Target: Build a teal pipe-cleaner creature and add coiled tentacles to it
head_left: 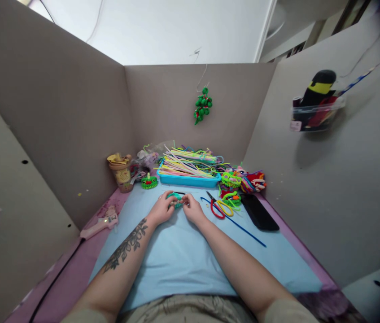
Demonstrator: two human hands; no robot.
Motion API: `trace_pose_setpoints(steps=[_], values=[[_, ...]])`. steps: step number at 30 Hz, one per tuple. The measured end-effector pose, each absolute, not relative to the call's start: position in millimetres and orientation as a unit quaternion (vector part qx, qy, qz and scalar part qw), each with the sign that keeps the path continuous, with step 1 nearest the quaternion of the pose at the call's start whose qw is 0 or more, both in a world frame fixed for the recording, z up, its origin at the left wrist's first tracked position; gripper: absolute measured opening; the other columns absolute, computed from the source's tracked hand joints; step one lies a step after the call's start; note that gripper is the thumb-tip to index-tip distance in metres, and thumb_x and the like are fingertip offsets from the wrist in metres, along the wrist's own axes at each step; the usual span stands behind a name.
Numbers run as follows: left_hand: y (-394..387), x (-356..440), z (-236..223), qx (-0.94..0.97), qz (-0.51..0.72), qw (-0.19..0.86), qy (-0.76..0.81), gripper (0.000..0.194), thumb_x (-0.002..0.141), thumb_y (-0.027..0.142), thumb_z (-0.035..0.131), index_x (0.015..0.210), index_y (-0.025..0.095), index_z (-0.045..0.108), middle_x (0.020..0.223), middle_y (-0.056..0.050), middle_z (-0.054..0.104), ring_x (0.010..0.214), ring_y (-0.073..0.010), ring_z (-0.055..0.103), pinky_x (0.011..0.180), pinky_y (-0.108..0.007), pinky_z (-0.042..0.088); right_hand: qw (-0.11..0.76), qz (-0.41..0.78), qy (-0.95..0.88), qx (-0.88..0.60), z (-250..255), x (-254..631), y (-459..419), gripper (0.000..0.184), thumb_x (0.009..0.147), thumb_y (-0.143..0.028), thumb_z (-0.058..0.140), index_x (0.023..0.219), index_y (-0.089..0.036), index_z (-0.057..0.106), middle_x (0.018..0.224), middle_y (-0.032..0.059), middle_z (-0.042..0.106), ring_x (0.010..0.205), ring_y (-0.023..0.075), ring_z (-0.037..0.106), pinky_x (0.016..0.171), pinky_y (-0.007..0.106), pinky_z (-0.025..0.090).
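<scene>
My left hand is closed around a small teal piece of pipe-cleaner work above the light blue cloth. From the other side, my right hand pinches at the piece's right edge, fingertips together; what exactly lies between them is too small to make out. Just right of the hands lie scissors with one red and one yellow handle. A dark blue pipe cleaner stretches diagonally beside them.
Behind the hands stands a blue tray heaped with pastel pipe cleaners. A green pipe-cleaner figure and a cup are at left, near a pink glue gun. A black phone lies right. Grey panels enclose three sides.
</scene>
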State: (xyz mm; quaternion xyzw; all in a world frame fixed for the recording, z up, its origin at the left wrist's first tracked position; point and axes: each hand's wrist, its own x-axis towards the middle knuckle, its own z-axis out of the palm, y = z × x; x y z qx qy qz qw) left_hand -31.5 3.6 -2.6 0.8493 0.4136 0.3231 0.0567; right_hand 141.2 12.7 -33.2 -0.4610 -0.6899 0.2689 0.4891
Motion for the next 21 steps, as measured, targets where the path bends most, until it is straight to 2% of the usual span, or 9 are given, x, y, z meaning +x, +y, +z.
trace_pose_setpoints(steps=[5,12,21], values=[[2.9,-32.7,-1.3,0.847,0.329,0.071,0.411,0.031,0.077,0.014,0.046,0.105,0.02,0.058,0.128,-0.011,0.044,0.122,-0.0257,0.041,0.101,-0.043,0.036,0.474,0.242,-0.711,-0.461,-32.0,142.4,12.0,0.029,0.068,-0.006,0.041,0.09,-0.021,0.053,0.084,0.0004,0.064,0.076,0.0164,0.059,0.072,0.03,0.047],[3.1,-33.3,-0.6,0.84,0.347,0.093,0.407,0.037,0.076,0.013,0.047,0.112,0.019,0.054,0.128,-0.012,0.044,0.121,-0.0251,0.042,0.102,-0.042,0.035,0.441,0.148,-0.789,-0.401,-30.1,142.2,11.6,0.041,0.065,0.0,0.039,0.094,-0.019,0.06,0.096,0.005,0.063,0.091,0.0183,0.056,0.086,0.033,0.044],[4.4,-33.9,-2.8,0.84,0.349,0.093,0.405,0.037,0.076,0.014,0.047,0.112,0.019,0.053,0.127,-0.012,0.045,0.12,-0.0247,0.043,0.101,-0.042,0.036,0.417,0.128,-0.811,-0.391,-27.3,141.4,10.8,0.044,0.064,0.002,0.039,0.097,-0.019,0.061,0.095,0.0063,0.062,0.093,0.0194,0.053,0.088,0.035,0.042]])
